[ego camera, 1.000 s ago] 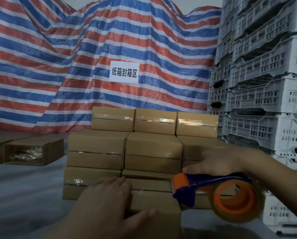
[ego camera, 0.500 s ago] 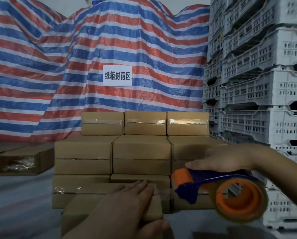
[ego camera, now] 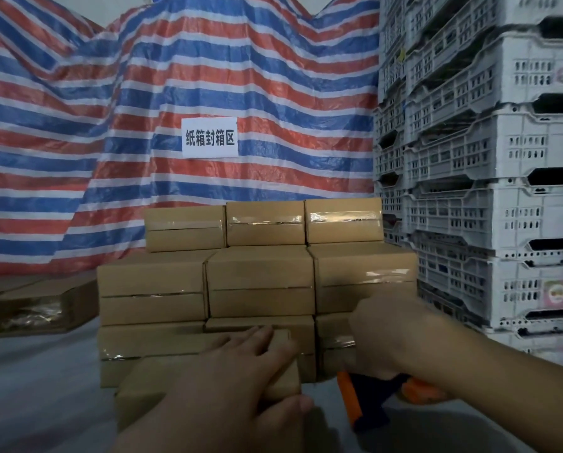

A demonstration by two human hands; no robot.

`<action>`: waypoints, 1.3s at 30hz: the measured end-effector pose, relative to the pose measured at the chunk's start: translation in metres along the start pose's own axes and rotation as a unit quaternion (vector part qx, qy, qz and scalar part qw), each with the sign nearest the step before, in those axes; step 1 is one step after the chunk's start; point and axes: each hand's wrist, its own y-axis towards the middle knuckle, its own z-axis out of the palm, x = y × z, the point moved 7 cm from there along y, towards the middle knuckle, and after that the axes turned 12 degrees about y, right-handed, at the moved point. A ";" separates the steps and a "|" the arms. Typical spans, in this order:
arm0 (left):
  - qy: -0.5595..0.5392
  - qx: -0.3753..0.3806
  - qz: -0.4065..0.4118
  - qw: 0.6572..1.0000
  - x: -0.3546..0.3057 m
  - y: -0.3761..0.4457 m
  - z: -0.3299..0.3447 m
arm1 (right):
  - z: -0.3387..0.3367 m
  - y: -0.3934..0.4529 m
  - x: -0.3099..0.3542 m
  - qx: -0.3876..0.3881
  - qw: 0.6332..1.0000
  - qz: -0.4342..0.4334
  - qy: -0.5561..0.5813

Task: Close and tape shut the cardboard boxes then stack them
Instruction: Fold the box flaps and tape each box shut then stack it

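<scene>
A brown cardboard box (ego camera: 143, 387) lies in front of me under my left hand (ego camera: 227, 380), whose fingers lie across its top while the thumb wraps its right end. My right hand (ego camera: 394, 338) grips the blue and orange tape dispenser (ego camera: 368, 403), tilted down to the right of the box, with its orange roll mostly hidden behind the wrist. Behind them rises a stepped stack of taped boxes (ego camera: 260, 282), three tiers deep.
An open box (ego camera: 35, 308) with shiny contents lies at the left on the grey floor. White plastic crates (ego camera: 489, 191) are piled high on the right. A red, blue and white striped tarp (ego camera: 143, 93) with a white paper sign (ego camera: 209, 137) hangs behind.
My right hand has swung the tape dispenser downward, so the roll is now mostly hidden. My left hand and its box have shifted slightly left, closer to the stack.
</scene>
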 end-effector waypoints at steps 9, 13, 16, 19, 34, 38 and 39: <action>0.003 -0.070 0.001 0.998 -0.002 -0.004 -0.002 | 0.059 -0.014 -0.017 -0.136 0.972 0.073 0.179; 0.009 -0.084 0.002 0.996 -0.001 -0.003 -0.002 | 0.071 -0.016 -0.015 -0.151 0.965 0.078 0.198; 0.007 -0.090 0.005 0.996 -0.001 -0.003 -0.003 | 0.058 -0.015 -0.013 -0.148 0.969 0.085 0.177; 0.009 -0.095 0.012 0.995 -0.003 -0.004 -0.005 | 0.026 -0.015 -0.012 -0.205 0.936 0.043 0.284; 0.037 -0.121 -0.011 0.992 -0.001 -0.004 -0.003 | 0.010 0.031 0.079 -0.122 0.438 -0.042 0.890; 0.017 -0.124 -0.008 0.992 0.000 -0.003 -0.002 | 0.033 0.031 0.084 -0.078 0.426 -0.009 0.901; 0.006 -0.127 -0.007 0.992 0.001 -0.004 -0.002 | 0.043 0.030 0.087 -0.057 0.419 0.013 0.906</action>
